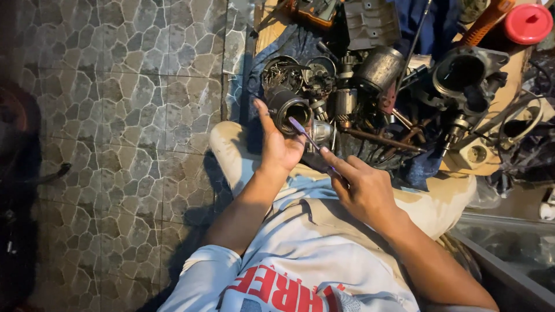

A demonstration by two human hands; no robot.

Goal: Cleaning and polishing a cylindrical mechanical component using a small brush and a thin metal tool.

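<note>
The left hand (279,144) is wrapped around a dark metal cylinder (287,107), its open end tilted toward the person. The right hand (361,185) pinches a thin purple tool (305,134), whose tip sits at the cylinder's mouth. Just behind the cylinder lies a heap of motor parts (358,86) on the bench (272,29); a red cap (528,23) sits well beyond it.

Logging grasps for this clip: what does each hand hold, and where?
Left hand grips the dark metal cylinder around its side. Right hand holds the purple-handled tool by its rear end.
</note>
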